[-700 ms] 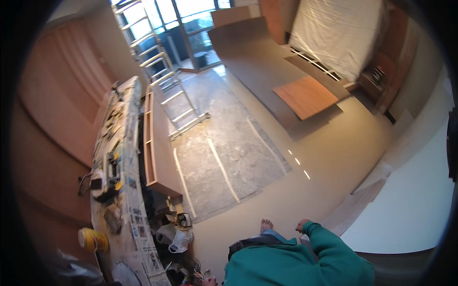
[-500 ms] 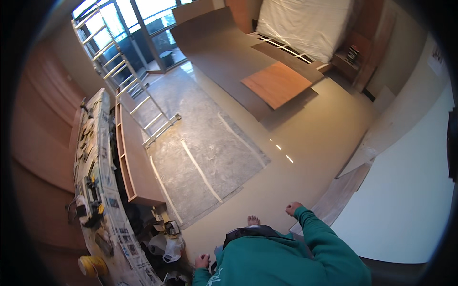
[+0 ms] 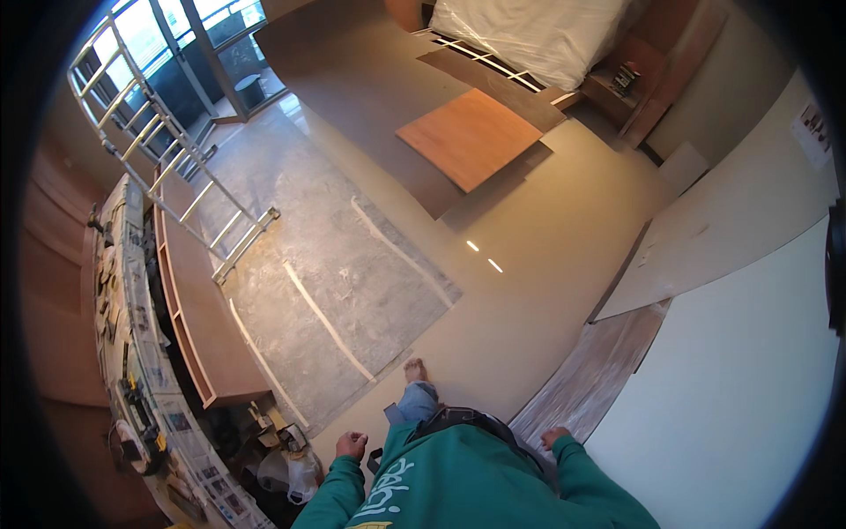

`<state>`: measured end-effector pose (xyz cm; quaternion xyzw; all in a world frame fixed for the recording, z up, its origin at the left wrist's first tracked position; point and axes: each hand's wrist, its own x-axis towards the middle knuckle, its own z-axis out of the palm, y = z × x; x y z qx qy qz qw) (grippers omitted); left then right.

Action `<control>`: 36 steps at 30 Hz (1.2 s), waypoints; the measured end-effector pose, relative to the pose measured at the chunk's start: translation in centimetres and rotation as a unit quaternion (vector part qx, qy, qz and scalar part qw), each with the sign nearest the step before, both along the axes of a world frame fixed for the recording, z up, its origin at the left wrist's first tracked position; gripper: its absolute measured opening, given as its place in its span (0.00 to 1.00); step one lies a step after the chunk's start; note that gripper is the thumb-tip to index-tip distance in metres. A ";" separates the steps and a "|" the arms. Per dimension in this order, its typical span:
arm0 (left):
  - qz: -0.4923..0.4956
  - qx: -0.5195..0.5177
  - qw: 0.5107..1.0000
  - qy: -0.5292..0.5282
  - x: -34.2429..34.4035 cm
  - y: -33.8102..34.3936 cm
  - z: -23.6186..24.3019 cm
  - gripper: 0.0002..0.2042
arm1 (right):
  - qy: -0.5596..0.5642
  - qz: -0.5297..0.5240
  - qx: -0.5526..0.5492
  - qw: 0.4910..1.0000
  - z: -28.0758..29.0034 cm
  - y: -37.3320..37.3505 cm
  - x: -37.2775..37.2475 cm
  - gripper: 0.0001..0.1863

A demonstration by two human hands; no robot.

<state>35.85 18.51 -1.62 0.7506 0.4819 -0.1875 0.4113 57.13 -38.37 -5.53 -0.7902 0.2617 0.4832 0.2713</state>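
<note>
My left hand [image 3: 351, 445] hangs at my left side, loosely closed, with no object visible in it, near a dark strap at my waist. My right hand [image 3: 555, 437] is at my right side with curled fingers and nothing visible in them, beside a large white board [image 3: 723, 388]. My bare foot [image 3: 415, 370] is on the glossy beige floor [image 3: 529, 309], just short of a grey floor covering [image 3: 326, 256] with pale tape strips. To my left are plastic bags [image 3: 301, 478] and small boxes beside a long, newspaper-covered bench [image 3: 211, 467] holding several tools.
An aluminium ladder [image 3: 203, 203] leans beside a wooden shelf unit [image 3: 216, 344]. An orange wooden panel [image 3: 467, 137] lies on large brown sheets [image 3: 344, 79]. A plastic-wrapped mattress [image 3: 529, 35] stands behind them. Glass doors [image 3: 220, 44] are at the back, pale boards [image 3: 696, 220] at the right.
I have moved forward, my foot now further ahead. The room has shifted leftward in view. My left hand has risen into clearer view; my right hand has swung back.
</note>
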 end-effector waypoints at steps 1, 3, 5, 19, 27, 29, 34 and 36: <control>-0.027 -0.001 0.999 0.022 1.0 0.5 -0.3 0.16 | -0.006 -0.052 0.016 0.998 0.2 0.3 -0.4 0.12; -0.069 -0.016 0.996 0.062 3.3 1.7 -0.8 0.17 | -0.012 -0.152 0.024 0.988 1.4 1.0 -0.1 0.11; -0.141 0.000 0.981 0.131 5.9 3.5 -1.0 0.16 | -0.042 -0.150 0.047 0.987 2.9 2.4 1.1 0.11; -0.179 0.091 0.974 -0.105 43.4 11.4 1.3 0.13 | -0.108 -0.278 0.097 0.950 4.0 3.8 14.6 0.12; -0.196 0.050 0.977 -0.063 53.6 -2.1 1.4 0.13 | -0.062 0.453 -0.076 0.886 2.9 -6.5 26.8 0.15; -0.204 0.011 0.976 -0.077 54.9 -5.6 0.9 0.13 | -0.123 0.079 0.001 0.989 3.9 -9.4 30.5 0.14; -0.411 -0.045 0.910 0.035 60.6 -9.9 -1.0 0.16 | -0.241 -0.325 0.046 0.913 7.2 -14.8 41.3 0.11; -0.327 -0.074 0.942 0.007 63.6 -10.8 -1.6 0.16 | -0.274 -0.319 0.054 0.906 7.1 -16.0 44.0 0.12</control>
